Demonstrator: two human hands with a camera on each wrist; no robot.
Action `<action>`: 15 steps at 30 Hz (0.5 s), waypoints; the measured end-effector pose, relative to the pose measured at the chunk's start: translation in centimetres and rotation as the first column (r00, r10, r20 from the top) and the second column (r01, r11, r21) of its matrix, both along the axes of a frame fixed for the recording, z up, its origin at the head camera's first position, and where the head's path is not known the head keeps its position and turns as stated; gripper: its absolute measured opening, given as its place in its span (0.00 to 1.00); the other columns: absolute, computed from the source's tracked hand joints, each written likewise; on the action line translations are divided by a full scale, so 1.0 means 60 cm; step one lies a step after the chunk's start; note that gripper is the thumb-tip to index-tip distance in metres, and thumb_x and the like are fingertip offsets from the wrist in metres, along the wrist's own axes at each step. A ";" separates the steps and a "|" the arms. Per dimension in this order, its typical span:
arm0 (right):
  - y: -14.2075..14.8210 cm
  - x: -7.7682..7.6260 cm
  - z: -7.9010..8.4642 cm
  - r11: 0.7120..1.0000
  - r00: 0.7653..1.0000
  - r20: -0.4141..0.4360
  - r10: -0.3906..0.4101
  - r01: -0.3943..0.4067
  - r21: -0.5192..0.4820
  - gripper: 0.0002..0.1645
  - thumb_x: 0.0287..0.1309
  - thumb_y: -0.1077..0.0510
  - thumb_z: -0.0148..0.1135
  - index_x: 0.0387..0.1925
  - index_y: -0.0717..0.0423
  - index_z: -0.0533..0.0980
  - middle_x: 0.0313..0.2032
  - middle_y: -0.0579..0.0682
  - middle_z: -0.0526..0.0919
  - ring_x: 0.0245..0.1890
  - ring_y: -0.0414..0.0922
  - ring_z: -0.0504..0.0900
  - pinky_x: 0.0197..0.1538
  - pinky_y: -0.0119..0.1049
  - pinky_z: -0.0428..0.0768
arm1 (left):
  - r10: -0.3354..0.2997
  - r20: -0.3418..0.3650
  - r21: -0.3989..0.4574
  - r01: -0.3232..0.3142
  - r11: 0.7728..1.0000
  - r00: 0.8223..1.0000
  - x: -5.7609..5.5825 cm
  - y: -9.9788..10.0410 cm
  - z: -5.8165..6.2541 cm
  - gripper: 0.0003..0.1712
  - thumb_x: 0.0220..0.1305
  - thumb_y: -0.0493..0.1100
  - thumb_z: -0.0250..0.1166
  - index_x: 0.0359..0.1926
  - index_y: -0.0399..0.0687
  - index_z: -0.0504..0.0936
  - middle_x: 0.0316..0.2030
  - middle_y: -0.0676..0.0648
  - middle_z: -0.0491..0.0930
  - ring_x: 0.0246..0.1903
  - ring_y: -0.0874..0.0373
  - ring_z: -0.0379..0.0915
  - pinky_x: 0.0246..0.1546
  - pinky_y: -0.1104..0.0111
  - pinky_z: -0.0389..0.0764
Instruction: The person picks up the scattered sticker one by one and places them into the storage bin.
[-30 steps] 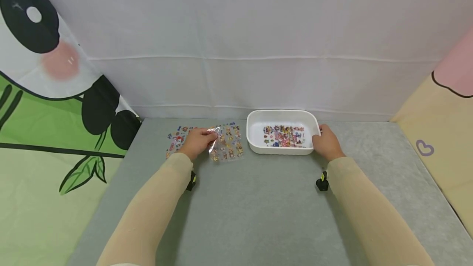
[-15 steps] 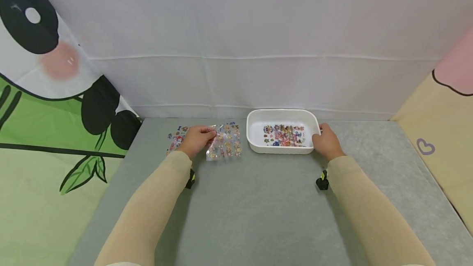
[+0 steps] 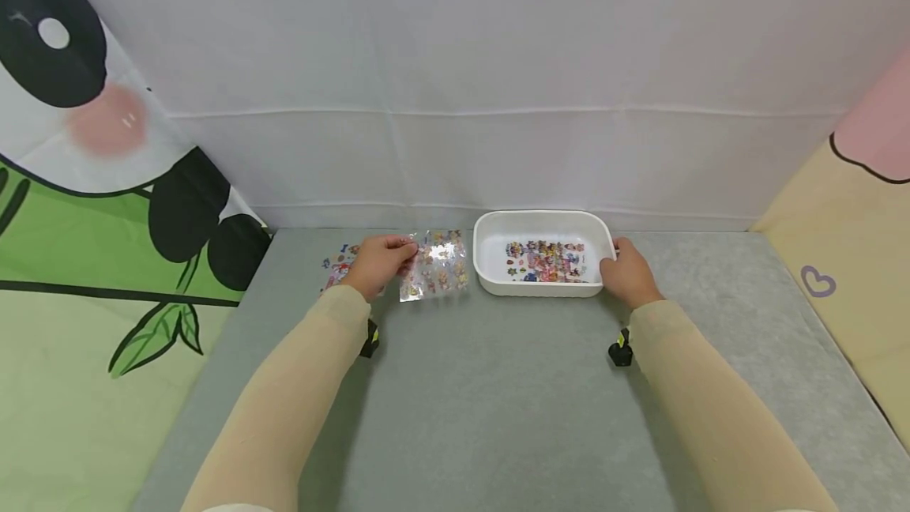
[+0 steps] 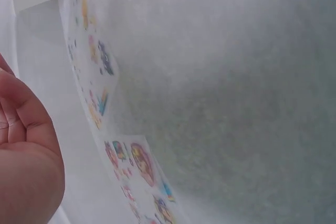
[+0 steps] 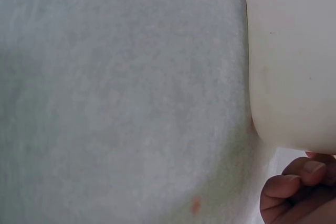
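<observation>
My left hand [image 3: 381,263] pinches a clear sticker sheet [image 3: 435,265] by its left edge, tilted up and catching a bright glare. Beneath and to the left of that hand, another sticker sheet [image 3: 339,265] lies on the table, mostly covered; its printed figures [image 4: 142,177] show in the left wrist view. My right hand [image 3: 631,275] grips the right end of a white plastic tray [image 3: 543,290], its fingers curled at the wall in the right wrist view. Sheets of small colourful stickers [image 3: 546,261] lie inside the tray.
The grey tabletop [image 3: 490,401] runs back to a white cloth wall [image 3: 498,85]. A printed cartoon cloth [image 3: 64,322] hangs on the left, a yellow and pink one [image 3: 846,259] on the right. Black wrist cameras [image 3: 620,350] sit under both forearms.
The sheet in my left hand has lifted slightly away from the table, its lower edge rising and its angle shifting. My right hand and the tray stay put.
</observation>
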State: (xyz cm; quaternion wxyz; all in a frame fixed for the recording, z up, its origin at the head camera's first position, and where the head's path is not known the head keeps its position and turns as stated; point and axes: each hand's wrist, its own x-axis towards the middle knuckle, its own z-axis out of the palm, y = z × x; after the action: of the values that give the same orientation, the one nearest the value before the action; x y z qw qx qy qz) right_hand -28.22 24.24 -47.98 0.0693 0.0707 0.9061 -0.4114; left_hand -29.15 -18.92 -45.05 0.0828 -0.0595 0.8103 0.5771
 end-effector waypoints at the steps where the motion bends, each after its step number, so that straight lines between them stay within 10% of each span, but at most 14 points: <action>1: 0.000 0.000 0.000 1.000 1.000 0.000 -0.001 0.001 0.001 0.34 0.72 0.57 0.41 0.73 0.71 0.55 0.66 0.72 0.67 0.62 0.66 0.69 0.66 0.62 0.67 | -0.001 0.002 0.005 0.001 1.000 1.000 0.000 0.002 0.001 0.12 0.76 0.43 0.64 0.47 0.38 0.86 0.40 0.41 0.85 0.35 0.54 0.80 0.37 0.65 0.84; 15: 0.001 -0.002 0.000 1.000 1.000 -0.009 0.002 -0.001 0.016 0.33 0.72 0.58 0.41 0.72 0.72 0.57 0.65 0.73 0.68 0.61 0.65 0.70 0.65 0.62 0.68 | -0.040 0.013 0.084 0.038 0.996 0.999 -0.007 0.029 0.010 0.12 0.76 0.42 0.64 0.49 0.38 0.85 0.42 0.40 0.84 0.37 0.53 0.80 0.41 0.62 0.84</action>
State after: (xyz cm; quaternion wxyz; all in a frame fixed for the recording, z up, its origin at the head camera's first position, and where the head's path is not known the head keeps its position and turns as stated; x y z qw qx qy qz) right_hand -28.34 24.28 -48.00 0.0648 0.0687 0.9098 -0.4042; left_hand -29.56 -17.17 -44.43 0.1022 -0.0442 0.7858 0.6083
